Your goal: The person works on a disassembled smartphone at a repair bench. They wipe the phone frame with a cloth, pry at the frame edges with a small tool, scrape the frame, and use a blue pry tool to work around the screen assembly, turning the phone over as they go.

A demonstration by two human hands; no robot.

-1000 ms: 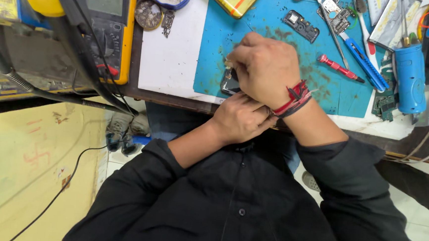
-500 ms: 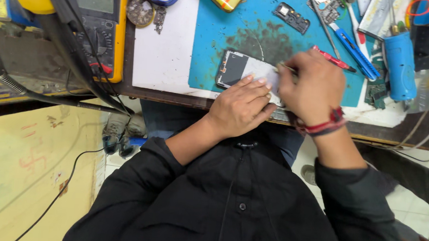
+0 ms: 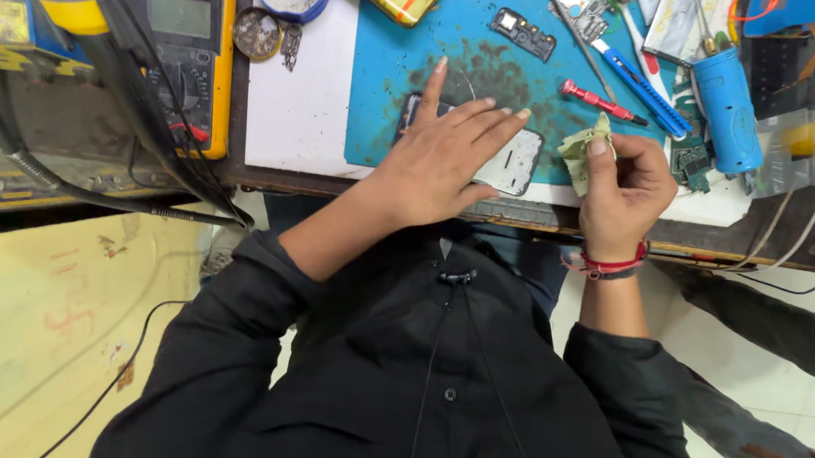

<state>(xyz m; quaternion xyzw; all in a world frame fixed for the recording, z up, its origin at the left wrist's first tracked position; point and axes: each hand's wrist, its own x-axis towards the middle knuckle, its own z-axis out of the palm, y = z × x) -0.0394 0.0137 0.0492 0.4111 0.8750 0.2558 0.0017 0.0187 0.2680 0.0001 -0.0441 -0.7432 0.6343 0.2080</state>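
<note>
Two hands: both work at the near edge of a cluttered repair bench, seen from above.
Left hand [image 3: 445, 161]: fingers spread flat, palm pressing down on the opened phone [image 3: 515, 160], apparently to pin it so it cannot slide.
Phone: lies on the blue work mat [image 3: 390, 58], at the mat's near edge, mostly covered by the palm; only its right end and a dark corner show.
Right hand [image 3: 625, 181]: thumb and fingertips pinched on a crumpled yellowish cloth [image 3: 584, 150], raised just beside the phone's right end, not touching it.
Within reach: a red screwdriver [image 3: 599, 101] and a blue-handled tool [image 3: 638, 78] rest on the mat beyond the cloth; a blue cylinder [image 3: 726, 107] stands off to the right.
Set aside: a yellow multimeter [image 3: 188, 46] sits well apart at the left, its leads trailing over the bench edge.
</note>
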